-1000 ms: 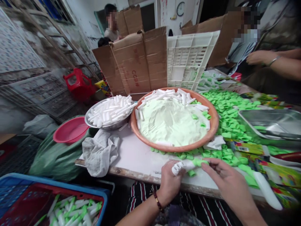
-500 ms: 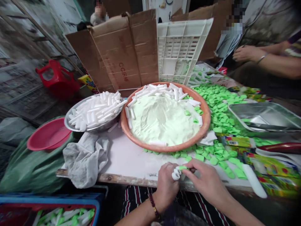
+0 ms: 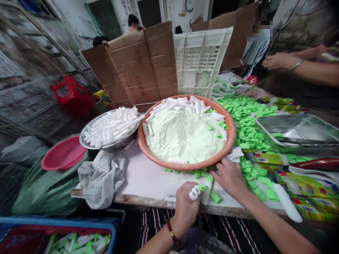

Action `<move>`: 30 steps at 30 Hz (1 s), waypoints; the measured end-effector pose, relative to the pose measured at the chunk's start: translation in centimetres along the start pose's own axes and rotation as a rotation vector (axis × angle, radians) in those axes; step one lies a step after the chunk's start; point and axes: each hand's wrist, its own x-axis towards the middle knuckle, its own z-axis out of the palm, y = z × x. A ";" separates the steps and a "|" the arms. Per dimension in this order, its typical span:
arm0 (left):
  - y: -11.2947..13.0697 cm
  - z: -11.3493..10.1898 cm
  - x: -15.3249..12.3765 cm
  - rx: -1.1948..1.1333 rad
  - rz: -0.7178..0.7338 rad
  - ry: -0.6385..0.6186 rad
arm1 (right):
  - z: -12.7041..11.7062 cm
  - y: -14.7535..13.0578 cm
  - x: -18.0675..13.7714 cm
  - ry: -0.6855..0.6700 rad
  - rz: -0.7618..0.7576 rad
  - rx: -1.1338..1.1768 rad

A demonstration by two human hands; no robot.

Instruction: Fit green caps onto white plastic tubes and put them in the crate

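Note:
My left hand (image 3: 185,206) is shut on a bundle of white foam tubes (image 3: 200,190), with their round ends showing by my fingers and a green cap (image 3: 203,187) at the far side. My right hand (image 3: 230,177) lies open, apart from the left, its fingertips near the rim of a terracotta basin (image 3: 230,141). Pale green powder (image 3: 185,139) fills that basin, with white tubes lying along its back rim. A loose green cap (image 3: 215,197) rests on the white table (image 3: 159,187) just beyond my left hand. Many more green caps (image 3: 247,169) lie scattered right of my right hand.
A steel bowl of white tubes (image 3: 111,128) and a grey cloth (image 3: 100,180) sit left of the basin. A steel tray (image 3: 298,132) stands at right. Below left is a crate of capped tubes (image 3: 76,243). A co-worker's hands (image 3: 275,61) are at upper right.
My right hand has let go of the tubes and moved up and right toward the basin rim. My left hand keeps its hold. The view has shifted slightly.

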 end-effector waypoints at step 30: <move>-0.5 -0.2 0.0 -0.087 -0.117 0.013 | -5.5 -1.7 -4.7 -0.032 0.886 1.380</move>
